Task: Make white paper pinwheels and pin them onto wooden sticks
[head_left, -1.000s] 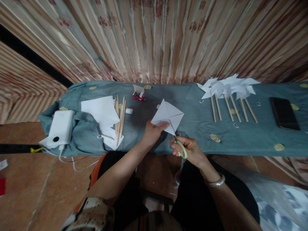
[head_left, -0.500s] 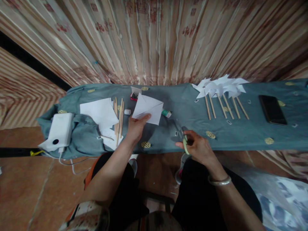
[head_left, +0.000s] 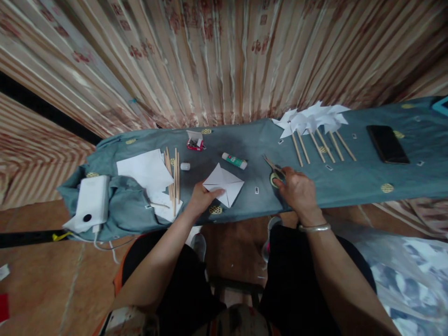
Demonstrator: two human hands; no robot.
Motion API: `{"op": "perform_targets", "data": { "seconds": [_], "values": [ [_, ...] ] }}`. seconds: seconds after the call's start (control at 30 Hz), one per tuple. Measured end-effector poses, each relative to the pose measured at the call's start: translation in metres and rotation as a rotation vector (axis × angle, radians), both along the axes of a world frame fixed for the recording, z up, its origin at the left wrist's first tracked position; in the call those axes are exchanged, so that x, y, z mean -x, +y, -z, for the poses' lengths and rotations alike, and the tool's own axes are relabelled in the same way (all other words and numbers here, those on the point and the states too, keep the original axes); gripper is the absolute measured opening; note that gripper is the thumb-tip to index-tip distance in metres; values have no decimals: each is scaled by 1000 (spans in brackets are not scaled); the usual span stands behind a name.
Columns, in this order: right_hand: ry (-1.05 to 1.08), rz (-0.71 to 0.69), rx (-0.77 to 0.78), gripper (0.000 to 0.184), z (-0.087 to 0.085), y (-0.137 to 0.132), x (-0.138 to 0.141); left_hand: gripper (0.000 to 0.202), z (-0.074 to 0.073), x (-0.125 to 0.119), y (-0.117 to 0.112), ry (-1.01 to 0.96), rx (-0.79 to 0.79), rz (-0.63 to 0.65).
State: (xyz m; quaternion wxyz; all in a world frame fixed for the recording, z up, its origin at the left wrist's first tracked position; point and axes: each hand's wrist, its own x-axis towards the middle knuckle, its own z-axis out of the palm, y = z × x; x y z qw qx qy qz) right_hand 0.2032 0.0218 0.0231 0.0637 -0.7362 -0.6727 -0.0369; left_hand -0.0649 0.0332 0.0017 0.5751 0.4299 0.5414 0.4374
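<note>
My left hand pinches a white paper square at its near left edge, thumb on top. Lines run in from the corners of the square toward its middle. My right hand has its thumb and fingers closed at the handles of a pair of scissors, low over the cloth, blades pointing away and left. Just beyond the paper lies a green and white glue stick. A small white cap rests to the left. Behind it sits an open red box with small metal pieces inside.
Wooden sticks and white paper sheets lie at the left, near a white power bank with a cable. Several paper pinwheels on sticks lie back right, beside a black phone. A patterned curtain hangs behind the cloth-covered table.
The paper square has moved down toward the table's near edge and turned, uncovering the glue stick and red box. My right hand has carried the scissors slightly forward and right, onto or near the cloth.
</note>
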Motion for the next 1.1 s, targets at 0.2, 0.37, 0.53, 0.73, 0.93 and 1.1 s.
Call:
{"op": "perform_targets", "data": {
  "seconds": [0.2,0.37,0.53,0.73,0.93,1.1],
  "values": [
    [3,-4,1,29,1,5,-1,34,-3,11,-1,101,-43,206],
    [62,-10,33,32,-4,8,-3,48,3,26,0,371,-233,143],
    [267,-157,-98,42,-1,21,19,47,9,32,-6,619,-387,37],
    [454,-270,-82,62,15,44,69,44,4,24,-28,763,-473,19],
    [574,-242,-22,37,19,47,91,42,-15,12,-75,623,-397,19],
    [713,-231,-29,35,11,36,87,39,-27,4,-92,297,-255,-103]
  ]
}}
